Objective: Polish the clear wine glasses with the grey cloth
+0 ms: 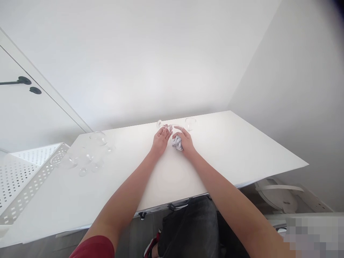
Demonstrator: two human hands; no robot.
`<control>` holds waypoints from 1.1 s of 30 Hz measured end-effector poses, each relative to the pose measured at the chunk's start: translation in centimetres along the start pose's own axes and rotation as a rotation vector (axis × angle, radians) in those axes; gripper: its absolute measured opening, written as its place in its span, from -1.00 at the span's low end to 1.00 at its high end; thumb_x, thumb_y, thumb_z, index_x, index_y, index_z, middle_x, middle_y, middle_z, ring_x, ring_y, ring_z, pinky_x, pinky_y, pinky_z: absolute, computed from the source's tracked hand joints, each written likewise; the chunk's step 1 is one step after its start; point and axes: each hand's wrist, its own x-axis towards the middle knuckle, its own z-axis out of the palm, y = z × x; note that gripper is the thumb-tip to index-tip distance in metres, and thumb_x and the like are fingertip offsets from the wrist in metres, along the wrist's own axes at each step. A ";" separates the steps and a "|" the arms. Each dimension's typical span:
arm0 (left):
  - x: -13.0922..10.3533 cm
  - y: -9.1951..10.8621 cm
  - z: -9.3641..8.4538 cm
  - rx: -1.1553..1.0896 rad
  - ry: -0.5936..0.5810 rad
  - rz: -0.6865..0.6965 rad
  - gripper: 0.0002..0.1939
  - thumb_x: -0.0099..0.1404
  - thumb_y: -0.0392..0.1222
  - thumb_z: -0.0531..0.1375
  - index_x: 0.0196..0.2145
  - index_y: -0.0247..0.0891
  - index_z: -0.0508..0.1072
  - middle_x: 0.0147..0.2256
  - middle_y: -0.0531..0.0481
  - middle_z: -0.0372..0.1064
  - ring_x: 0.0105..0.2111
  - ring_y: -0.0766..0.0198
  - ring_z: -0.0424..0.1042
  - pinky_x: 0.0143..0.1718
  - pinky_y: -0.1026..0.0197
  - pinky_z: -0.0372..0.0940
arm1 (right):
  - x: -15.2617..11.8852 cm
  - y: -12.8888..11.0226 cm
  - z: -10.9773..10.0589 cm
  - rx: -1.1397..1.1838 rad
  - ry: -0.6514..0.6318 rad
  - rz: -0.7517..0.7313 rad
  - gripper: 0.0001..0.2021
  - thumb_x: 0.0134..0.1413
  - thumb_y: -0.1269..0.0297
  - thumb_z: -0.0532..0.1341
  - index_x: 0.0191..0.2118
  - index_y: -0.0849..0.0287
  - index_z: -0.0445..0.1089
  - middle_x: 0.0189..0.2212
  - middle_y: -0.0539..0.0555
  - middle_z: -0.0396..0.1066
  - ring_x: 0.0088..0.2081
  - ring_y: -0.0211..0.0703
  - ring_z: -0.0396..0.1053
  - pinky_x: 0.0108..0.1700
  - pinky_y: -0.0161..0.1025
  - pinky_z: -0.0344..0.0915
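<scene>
Near the back of the white table [172, 179], a clear wine glass [159, 124] lies sideways between my hands. My left hand [160, 139] is closed around its stem, and the foot sticks out to the left. A crumpled, pale grey cloth [177, 143] is bunched in my right hand [186, 140]. The fingers of that hand reach along the glass's bowl; how firmly they touch it is hard to make out. Just beyond my right hand stands another clear glass [190, 124].
Several clear stemmed glasses [86, 157] are grouped on the table's left side, some on their sides. A white perforated rack [32, 172] adjoins the left edge. Walls rise behind and to the right. A white door with a black handle [24, 80] is at far left.
</scene>
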 end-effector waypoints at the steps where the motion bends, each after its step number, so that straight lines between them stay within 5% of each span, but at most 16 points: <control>1: -0.1 0.0 0.1 0.025 -0.039 -0.013 -0.71 0.32 0.02 0.36 -0.15 -0.23 0.53 0.07 -0.15 0.44 0.13 0.11 0.43 0.00 0.16 0.40 | 0.0 -0.1 0.1 -0.001 -0.006 -0.006 -0.47 0.07 -0.01 0.23 0.15 0.06 0.35 -0.46 -0.07 0.44 -0.48 -0.23 0.39 -0.47 -0.32 0.35; 5: -0.2 0.1 0.0 0.024 0.012 -0.016 -0.66 0.35 0.11 0.30 -0.06 -0.15 0.51 0.12 -0.16 0.42 0.13 0.04 0.44 -0.16 0.16 0.42 | -0.4 -0.5 0.7 -0.059 -0.098 0.004 -0.41 0.13 -0.16 0.21 0.18 0.05 0.34 -0.50 -0.09 0.39 -0.47 -0.24 0.38 -0.41 -0.32 0.34; 9: 0.2 0.2 -0.9 -0.045 0.113 0.066 -0.70 0.37 0.09 0.28 -0.08 -0.13 0.47 -0.01 -0.12 0.46 0.05 0.14 0.49 0.00 0.12 0.39 | -0.7 -0.5 0.5 -0.026 -0.178 0.109 -0.42 0.13 -0.23 0.18 0.15 0.00 0.35 -0.43 -0.07 0.36 -0.45 -0.23 0.36 -0.42 -0.30 0.32; 15: 0.9 0.2 -2.5 -0.277 0.320 0.135 -0.83 0.40 -0.04 0.24 -0.13 -0.13 0.45 -0.10 -0.07 0.45 0.01 0.21 0.49 -0.03 0.17 0.36 | 0.0 0.3 -0.3 0.181 -0.172 0.079 -0.58 -0.23 0.35 0.34 -0.13 0.00 0.37 -0.31 -0.06 0.31 -0.35 -0.25 0.29 -0.37 -0.31 0.23; 18: 1.0 0.3 -2.6 -0.339 0.370 0.065 -0.89 0.37 -0.10 0.23 -0.25 -0.17 0.43 -0.24 -0.04 0.43 -0.18 0.23 0.52 -0.17 0.19 0.35 | 0.2 0.5 -0.3 0.210 -0.140 0.020 -0.70 -0.22 0.39 0.37 -0.34 0.07 0.27 -0.30 -0.04 0.34 -0.32 -0.22 0.28 -0.33 -0.28 0.20; 21: 0.7 0.4 -2.1 -0.367 0.269 -0.066 -0.87 0.33 -0.14 0.22 -0.35 -0.21 0.39 -0.34 -0.01 0.40 -0.36 0.29 0.47 -0.28 0.21 0.33 | 0.3 0.5 -0.3 0.170 -0.105 -0.081 -0.66 -0.03 0.20 0.43 -0.44 0.11 0.20 -0.28 0.00 0.37 -0.28 -0.19 0.29 -0.25 -0.23 0.24; 26: 0.0 0.7 -0.7 -0.264 0.046 -0.251 -0.78 0.31 -0.04 0.26 -0.35 -0.25 0.42 -0.12 -0.12 0.52 -0.37 0.28 0.48 -0.36 0.21 0.33 | 0.3 0.8 -0.6 -0.028 0.012 -0.149 -0.57 0.17 -0.19 0.28 -0.41 0.09 0.31 -0.46 -0.03 0.28 -0.39 -0.20 0.21 -0.31 -0.23 0.18; 33: -0.6 1.0 -0.1 -0.100 -0.021 -0.326 -0.75 0.23 -0.04 0.36 -0.35 -0.23 0.41 -0.35 -0.03 0.49 -0.47 0.30 0.44 -0.48 0.24 0.26 | 0.3 0.9 -0.6 -0.081 0.010 -0.147 -0.54 0.18 -0.28 0.22 -0.29 0.07 0.44 -0.40 0.01 0.37 -0.33 -0.14 0.29 -0.26 -0.20 0.25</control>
